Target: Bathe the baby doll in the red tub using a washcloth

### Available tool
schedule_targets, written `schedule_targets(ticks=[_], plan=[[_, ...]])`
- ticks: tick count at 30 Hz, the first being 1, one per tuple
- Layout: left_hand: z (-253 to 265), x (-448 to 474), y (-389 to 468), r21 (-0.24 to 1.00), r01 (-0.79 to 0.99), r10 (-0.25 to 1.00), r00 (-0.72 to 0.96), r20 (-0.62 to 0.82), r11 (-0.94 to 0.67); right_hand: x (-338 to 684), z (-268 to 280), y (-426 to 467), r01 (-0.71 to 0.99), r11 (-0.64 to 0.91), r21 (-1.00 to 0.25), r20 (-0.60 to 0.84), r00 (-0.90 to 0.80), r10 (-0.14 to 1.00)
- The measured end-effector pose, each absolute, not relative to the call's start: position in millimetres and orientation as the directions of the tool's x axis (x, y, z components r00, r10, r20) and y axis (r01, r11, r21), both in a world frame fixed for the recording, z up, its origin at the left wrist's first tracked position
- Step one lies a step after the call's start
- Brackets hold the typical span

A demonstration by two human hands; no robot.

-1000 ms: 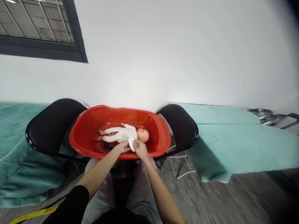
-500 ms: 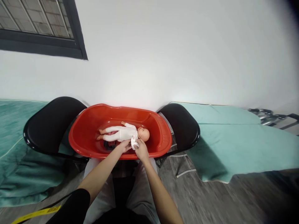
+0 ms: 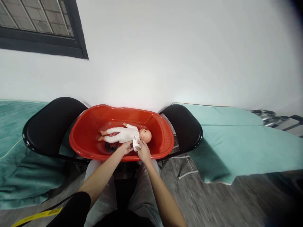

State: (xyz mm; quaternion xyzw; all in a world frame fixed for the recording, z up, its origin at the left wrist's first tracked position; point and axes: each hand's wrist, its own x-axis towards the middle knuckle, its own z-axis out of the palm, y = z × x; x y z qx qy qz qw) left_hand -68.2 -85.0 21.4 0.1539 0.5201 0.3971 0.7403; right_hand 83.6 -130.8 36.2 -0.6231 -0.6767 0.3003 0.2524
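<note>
The fingers of the right hand were closed on an edge of a small white cloth, low in the middle of the frame. The left hand was at the cloth's left side, its fingers curled towards it; whether they gripped it I could not tell, as the back of the hand hid the fingertips.

The doll lay just above both hands in the frame, inside the red tub — its long axis running nearly left to right, the head at the right end and the bare feet at the left. The right hand was the nearer to the head, the left hand to the waist. The cloth overlapped the doll's near shoulder, and the arm on that side could not be made out — so the cloth might have been a sleeve or a separate piece.

A dark item showed below the doll's legs, mostly covered and too small to name. Farther out, a black chair stood left of the tub and another chair right of it. Green covers spread beyond both, cut off by the frame's sides, and a window was cropped at upper left.
</note>
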Motion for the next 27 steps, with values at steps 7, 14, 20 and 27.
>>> schedule_targets(ticks=[7,14,20,27], plan=[[25,-70,-85,0.621,-0.415,0.735,0.216,-0.643,0.665,84,38,-132,0.683,0.026,-0.730,-0.021,-0.061,0.998],[30,-71,-87,0.637,-0.394,0.734,0.172,-0.657,0.662,84,37,-133,0.708,0.078,-0.702,-0.017,-0.126,0.992],[23,-71,-87,0.678,-0.374,0.766,0.180,-0.617,0.633,82,37,-135,0.732,0.089,-0.675,0.012,-0.110,0.994],[12,-70,-84,0.681,-0.359,0.765,0.199,-0.613,0.639,84,35,-139,0.715,0.066,-0.695,0.046,-0.048,0.998]])
